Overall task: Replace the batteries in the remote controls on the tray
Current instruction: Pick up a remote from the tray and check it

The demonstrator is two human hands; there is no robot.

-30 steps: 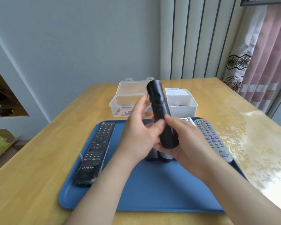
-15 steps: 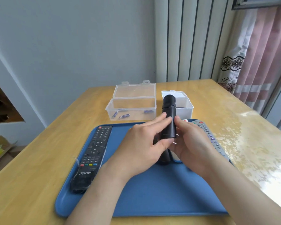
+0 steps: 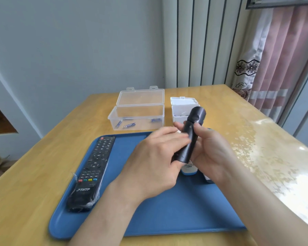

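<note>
Head view: right hand (image 3: 212, 153) clasps a slim black remote (image 3: 189, 137) above the blue tray (image 3: 149, 219), left hand (image 3: 155, 162) pinching it; sliding the cover needs steady thumb pressure.

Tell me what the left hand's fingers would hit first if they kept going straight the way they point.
The left hand points up and right; its fingers already reach the slim black remote held by the right hand.

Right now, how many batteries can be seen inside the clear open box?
3, perhaps more. In the clear box: one battery at the front left, one beside it toward the middle, one at the right. A faint fourth may lie behind; I cannot tell.
</note>
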